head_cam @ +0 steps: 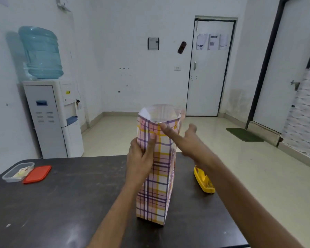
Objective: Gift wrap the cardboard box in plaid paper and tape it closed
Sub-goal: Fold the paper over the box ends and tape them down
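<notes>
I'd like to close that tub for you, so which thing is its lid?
Start at the dark table, then go to its far left corner, where a clear plastic tub sits open. The lid lies flat beside it on the right: a rounded rectangle, the only red thing there.

Your plaid paper (156, 176) is smooth, with a soft shine on the outside and plain white on the inside at the top. The dark bench (79, 203) under it looks hard and dull, with scratches and pale scuffs. The yellow tape dispenser (204, 179) is shiny plastic. The food box (18, 171) is clear plastic, and the red lid (37, 174) beside it is smooth plastic too. The floor (115, 136) is glossy.
</notes>
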